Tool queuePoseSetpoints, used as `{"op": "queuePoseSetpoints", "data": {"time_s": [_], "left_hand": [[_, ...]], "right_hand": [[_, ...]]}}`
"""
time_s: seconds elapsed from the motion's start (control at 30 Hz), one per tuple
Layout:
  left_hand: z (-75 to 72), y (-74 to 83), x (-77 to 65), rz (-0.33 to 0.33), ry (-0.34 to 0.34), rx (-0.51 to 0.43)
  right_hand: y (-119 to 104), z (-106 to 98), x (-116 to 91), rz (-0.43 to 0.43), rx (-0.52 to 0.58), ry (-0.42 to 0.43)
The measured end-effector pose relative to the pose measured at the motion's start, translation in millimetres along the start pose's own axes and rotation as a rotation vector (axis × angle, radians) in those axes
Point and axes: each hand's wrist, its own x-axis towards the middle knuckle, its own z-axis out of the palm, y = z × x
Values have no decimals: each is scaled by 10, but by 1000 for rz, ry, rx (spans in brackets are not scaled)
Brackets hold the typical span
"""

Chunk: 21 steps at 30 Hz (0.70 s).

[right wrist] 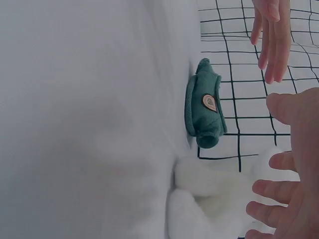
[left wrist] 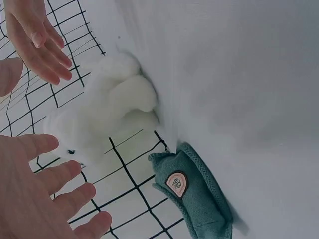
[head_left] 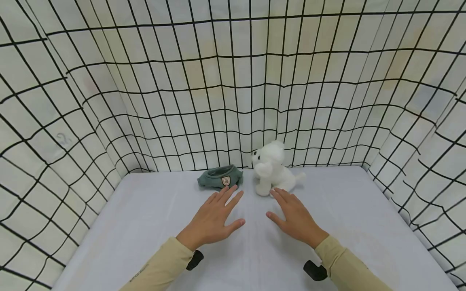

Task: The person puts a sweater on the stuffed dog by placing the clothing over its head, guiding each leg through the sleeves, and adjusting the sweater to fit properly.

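Observation:
A small green toy sweater with a badge on its front lies toward the back of the white table. To its right sits a white plush dog, upright, its head turned to the left. My left hand hovers with fingers spread just in front of the sweater, holding nothing. My right hand is held the same way in front of the dog, its fingertips overlapping the dog's base in the head view. The left wrist view shows the sweater and dog beyond the left fingers.
White walls with a black grid enclose the table at the back and both sides. The white tabletop stretches around both hands. A black wrist mount hangs under the right sleeve, and another under the left.

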Motion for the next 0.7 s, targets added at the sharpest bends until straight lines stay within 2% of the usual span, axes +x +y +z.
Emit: {"op": "queuePoseSetpoints", "data": {"time_s": [0.3, 0.7], "left_hand": [[78, 6, 57, 11, 19, -44], [126, 23, 135, -15, -9, -53]], "right_hand": [[101, 12, -1, 63, 27, -6], [180, 69, -17, 92, 45, -7]]}}
